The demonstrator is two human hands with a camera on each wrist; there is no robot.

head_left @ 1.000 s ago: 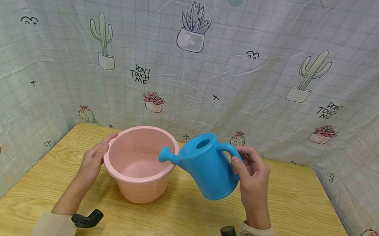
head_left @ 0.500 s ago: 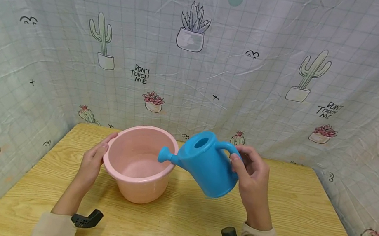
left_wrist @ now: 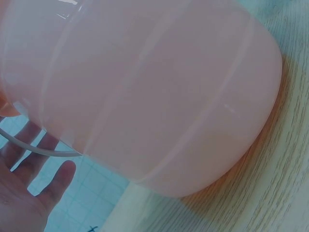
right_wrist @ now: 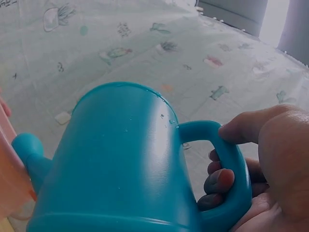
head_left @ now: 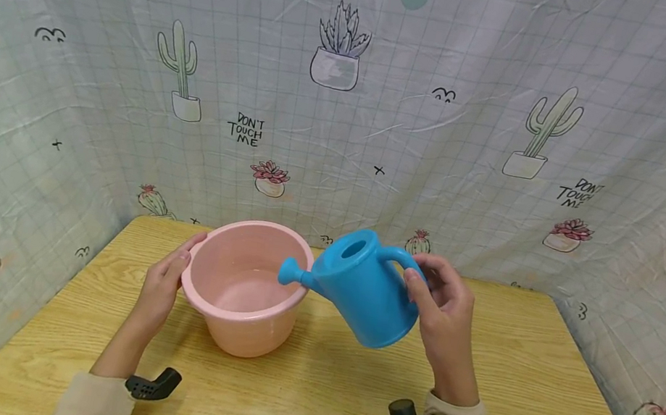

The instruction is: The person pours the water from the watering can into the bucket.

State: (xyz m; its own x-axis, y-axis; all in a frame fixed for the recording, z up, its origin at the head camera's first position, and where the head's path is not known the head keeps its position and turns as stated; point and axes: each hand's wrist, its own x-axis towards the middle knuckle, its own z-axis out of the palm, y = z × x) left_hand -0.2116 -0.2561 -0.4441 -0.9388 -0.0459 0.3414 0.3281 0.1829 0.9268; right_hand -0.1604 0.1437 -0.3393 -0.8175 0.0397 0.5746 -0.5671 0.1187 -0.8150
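Observation:
A pink plastic basin point(head_left: 246, 332) stands on the table, left of centre. My left hand point(head_left: 163, 282) holds its left rim; the left wrist view shows several fingers point(left_wrist: 60, 186) spread beside the basin wall. To the right, my right hand point(head_left: 444, 314) grips the handle of a blue watering can point(head_left: 368, 294), fingers curled through the loop and thumb on top. The can hangs tilted to the left, its spout head point(head_left: 290, 272) over the basin's right rim. Small water drops cling to the can in the right wrist view.
The wooden table point(head_left: 538, 403) reaches back to a hanging cloth point(head_left: 346, 129) printed with potted plants, which also encloses both sides. Each wrist wears a black camera mount, such as the left camera mount point(head_left: 152, 385).
The watering can has shifted very slightly up and left in my right hand over the past second. The basin and my left hand have stayed put.

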